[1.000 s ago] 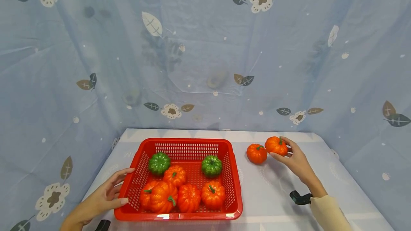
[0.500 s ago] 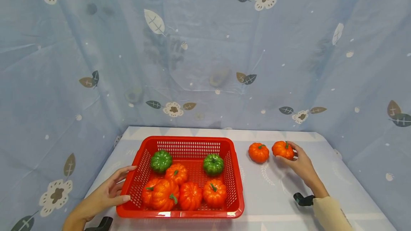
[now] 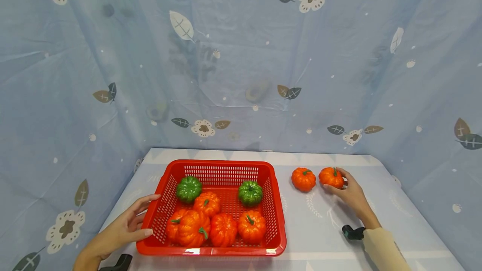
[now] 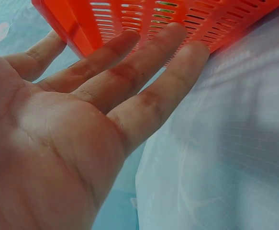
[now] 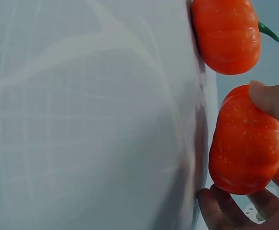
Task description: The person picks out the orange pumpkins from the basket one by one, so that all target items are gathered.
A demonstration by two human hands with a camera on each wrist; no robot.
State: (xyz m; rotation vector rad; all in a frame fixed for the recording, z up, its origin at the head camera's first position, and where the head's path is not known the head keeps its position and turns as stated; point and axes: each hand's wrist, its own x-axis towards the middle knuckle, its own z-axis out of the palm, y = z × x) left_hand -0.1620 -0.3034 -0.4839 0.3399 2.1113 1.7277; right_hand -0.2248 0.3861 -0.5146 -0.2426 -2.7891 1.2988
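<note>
My right hand (image 3: 351, 192) holds a small orange pumpkin (image 3: 331, 177) with a green stem, at or just over the table. In the right wrist view, the thumb lies on one side of this pumpkin (image 5: 247, 141) and fingers curve round the other. A second orange pumpkin (image 3: 303, 179) sits on the table to its left, a small gap between them. My left hand (image 3: 122, 229) is at the left side of a red plastic basket (image 3: 211, 251). In the left wrist view, its nearly straight fingers (image 4: 149, 103) reach along the slotted basket wall (image 4: 196, 19), their tips touching or very near it.
Inside the basket are several orange pumpkins (image 3: 251, 226) and two green ones (image 3: 189, 189), (image 3: 250, 193). The white patterned table (image 3: 312, 237) ends at a blue curtain (image 3: 241, 74) with leaves and flowers behind and at both sides.
The orange pumpkin in my right hand has gone down and right, away from the second pumpkin, which stays put. My left hand keeps its place at the basket. The head view has shifted slightly.
</note>
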